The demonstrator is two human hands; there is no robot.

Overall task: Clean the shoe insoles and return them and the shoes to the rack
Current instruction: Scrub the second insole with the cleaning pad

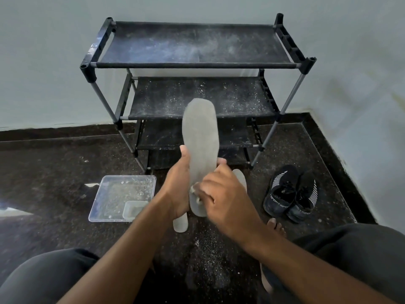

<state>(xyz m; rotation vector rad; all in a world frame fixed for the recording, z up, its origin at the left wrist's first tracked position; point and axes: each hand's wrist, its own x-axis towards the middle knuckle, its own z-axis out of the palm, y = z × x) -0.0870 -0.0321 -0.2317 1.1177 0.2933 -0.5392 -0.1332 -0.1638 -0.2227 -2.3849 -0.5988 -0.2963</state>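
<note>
Insole [200, 137] held upright before the rack [197, 62], long axis near vertical, toe end up, heel down. Left hand [178, 185] grips its lower left edge, thumb in front. Right hand [221, 194], fingers curled, pinches a small pale wad [194, 190] against the heel area. Second insole [241, 178] lies on the floor behind. Shoes [291, 194] at right, toes toward the camera. Tray [122, 198] at left.

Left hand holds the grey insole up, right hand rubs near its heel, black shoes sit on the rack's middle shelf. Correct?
Not quite. The head view shows the black shoes on the floor to the right of the rack, not on its middle shelf. The rest holds: left hand holds the grey insole up, right hand rubs near its heel.
</note>
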